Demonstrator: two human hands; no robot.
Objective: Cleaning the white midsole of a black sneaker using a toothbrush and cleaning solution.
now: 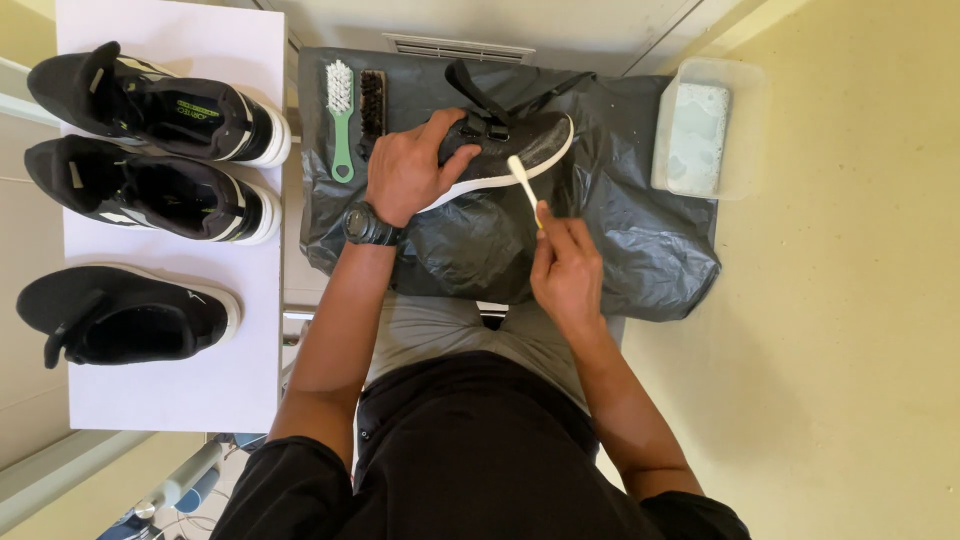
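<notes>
White board point(170, 400) at the far left carries three black sneakers point(150, 105), and just right of it a green-handled brush point(341, 115) and a dark-bristled brush point(372, 105) lie on a grey plastic sheet point(640, 240). On that sheet the left hand point(405, 170), a black watch point(368, 226) on its wrist, has its fingers curled over a black white-soled shoe point(520, 150) tipped on its side. The right hand point(565, 265) pinches a white toothbrush point(522, 180) against the sole, and a clear tub of pale liquid point(705, 125) stands far right.
</notes>
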